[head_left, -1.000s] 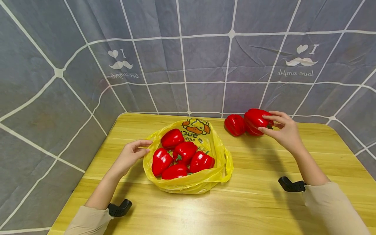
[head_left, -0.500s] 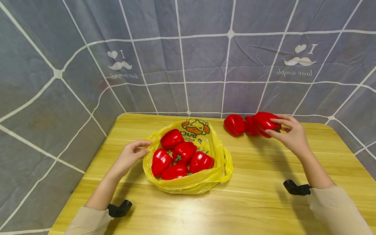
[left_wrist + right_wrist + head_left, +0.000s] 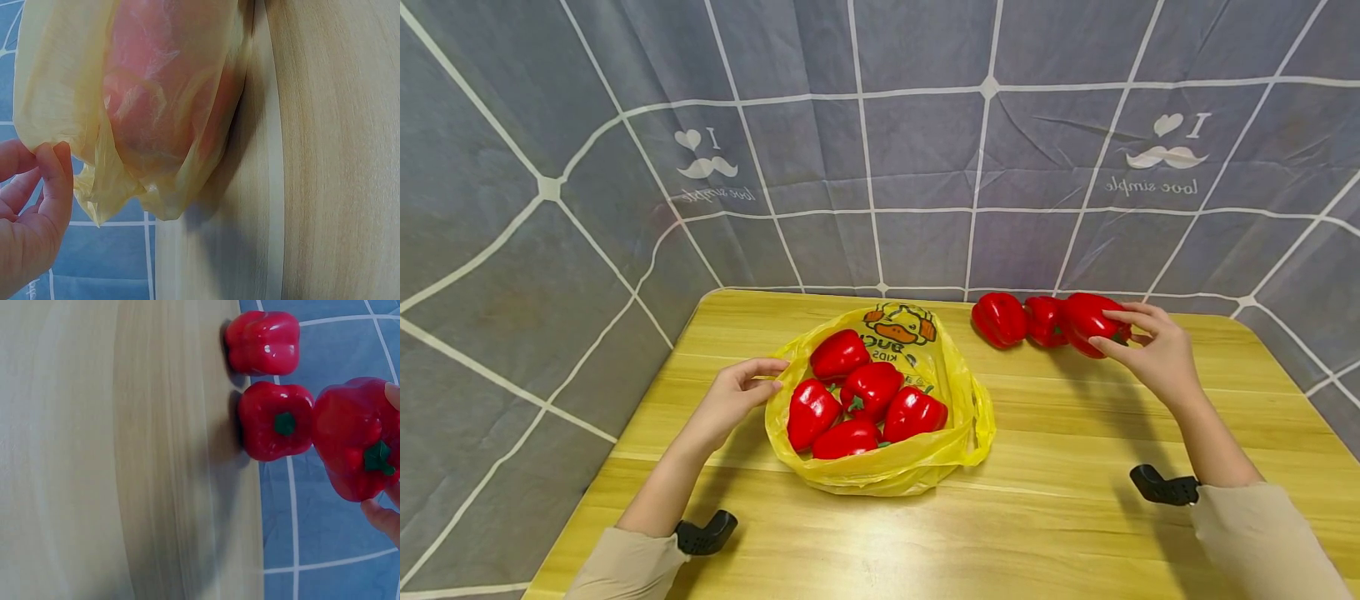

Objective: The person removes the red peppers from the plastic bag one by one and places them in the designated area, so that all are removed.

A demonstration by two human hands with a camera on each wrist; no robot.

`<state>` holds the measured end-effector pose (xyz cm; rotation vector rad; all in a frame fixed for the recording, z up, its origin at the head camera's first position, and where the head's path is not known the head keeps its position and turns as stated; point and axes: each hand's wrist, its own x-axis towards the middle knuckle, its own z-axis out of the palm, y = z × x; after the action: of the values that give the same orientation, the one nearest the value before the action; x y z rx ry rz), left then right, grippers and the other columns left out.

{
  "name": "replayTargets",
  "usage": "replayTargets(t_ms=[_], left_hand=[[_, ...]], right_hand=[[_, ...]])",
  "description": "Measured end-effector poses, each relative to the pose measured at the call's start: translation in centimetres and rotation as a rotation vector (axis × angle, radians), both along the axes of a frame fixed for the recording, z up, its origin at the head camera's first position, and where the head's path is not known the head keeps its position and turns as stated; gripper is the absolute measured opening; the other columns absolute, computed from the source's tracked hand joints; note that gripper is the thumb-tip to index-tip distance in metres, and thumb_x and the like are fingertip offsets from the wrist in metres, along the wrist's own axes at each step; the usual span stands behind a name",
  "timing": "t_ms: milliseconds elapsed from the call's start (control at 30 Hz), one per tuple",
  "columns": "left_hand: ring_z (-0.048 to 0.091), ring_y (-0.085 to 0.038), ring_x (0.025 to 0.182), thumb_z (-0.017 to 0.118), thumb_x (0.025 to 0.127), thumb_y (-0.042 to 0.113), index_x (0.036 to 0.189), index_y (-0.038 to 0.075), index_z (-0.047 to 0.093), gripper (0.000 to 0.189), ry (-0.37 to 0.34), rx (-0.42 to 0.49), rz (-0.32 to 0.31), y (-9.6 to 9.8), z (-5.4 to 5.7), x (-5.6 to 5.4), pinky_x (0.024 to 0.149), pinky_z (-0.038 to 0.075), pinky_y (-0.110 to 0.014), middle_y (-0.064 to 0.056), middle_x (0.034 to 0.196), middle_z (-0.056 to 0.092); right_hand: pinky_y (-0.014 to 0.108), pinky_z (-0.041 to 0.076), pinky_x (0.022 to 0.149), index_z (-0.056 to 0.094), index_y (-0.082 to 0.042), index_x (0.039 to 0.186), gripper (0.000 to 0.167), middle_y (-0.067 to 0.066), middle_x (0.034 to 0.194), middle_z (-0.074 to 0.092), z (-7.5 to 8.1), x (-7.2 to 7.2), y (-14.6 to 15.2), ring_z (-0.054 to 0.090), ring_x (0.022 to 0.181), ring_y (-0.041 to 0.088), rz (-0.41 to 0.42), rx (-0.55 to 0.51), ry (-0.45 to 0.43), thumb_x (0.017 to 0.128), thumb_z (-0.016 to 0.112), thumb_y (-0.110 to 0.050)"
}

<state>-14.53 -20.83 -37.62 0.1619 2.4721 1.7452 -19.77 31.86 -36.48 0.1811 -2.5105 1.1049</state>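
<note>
My left hand pinches the left rim of a yellow plastic bag printed with a duck; the left wrist view shows thumb and fingertips on the film. Several red bell peppers with green stems lie inside the open bag. At the back right, my right hand grips another red bell pepper by its stem end, between thumb and fingers. In the right wrist view this held pepper is raised off the table. Two more peppers stand to its left, a nearer one and a farther one.
Everything stands on a light wooden table. A grey-blue cloth with white grid lines hangs behind the table's back edge and along its left side. The bag's handle loop lies on its right side.
My right hand has moved to the right and slightly down with the held pepper, uncovering the pepper that was behind it. The left hand and the bag have stayed in place.
</note>
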Motion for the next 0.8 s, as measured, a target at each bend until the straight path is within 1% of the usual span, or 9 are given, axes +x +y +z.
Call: replayTargets(t_ms=[200, 500, 800], left_hand=[[0.057, -0.013, 0.090, 0.056, 0.091, 0.005, 0.122, -0.009, 0.053, 0.034, -0.004, 0.000, 0.002, 0.0, 0.0, 0.0, 0.080, 0.048, -0.020, -0.024, 0.119, 0.053], [0.057, -0.015, 0.090, 0.057, 0.091, 0.006, 0.122, -0.008, 0.054, 0.034, -0.007, -0.024, 0.006, 0.1, 0.1, -0.1, 0.079, 0.047, -0.020, -0.023, 0.118, 0.055], [0.057, -0.011, 0.087, 0.056, 0.090, 0.003, 0.121, -0.010, 0.053, 0.033, -0.009, -0.002, 0.010, 0.0, -0.1, -0.2, 0.079, 0.047, -0.019, -0.024, 0.117, 0.054]], right_hand=[[0.003, 0.038, 0.072, 0.064, 0.005, 0.112, 0.043, 0.018, 0.122, 0.050, -0.3, 0.1, 0.4, 0.038, 0.098, -0.006, -0.021, -0.004, -0.008, 0.078, 0.076, -0.017], [0.004, 0.039, 0.072, 0.064, 0.005, 0.112, 0.043, 0.019, 0.121, 0.051, -0.8, 0.2, 1.0, 0.038, 0.097, -0.006, -0.048, -0.009, -0.013, 0.078, 0.076, -0.018], [0.002, 0.038, 0.071, 0.064, 0.006, 0.112, 0.044, 0.018, 0.121, 0.050, -1.3, 0.2, 1.7, 0.038, 0.097, -0.006, -0.078, -0.020, -0.026, 0.078, 0.076, -0.018]])
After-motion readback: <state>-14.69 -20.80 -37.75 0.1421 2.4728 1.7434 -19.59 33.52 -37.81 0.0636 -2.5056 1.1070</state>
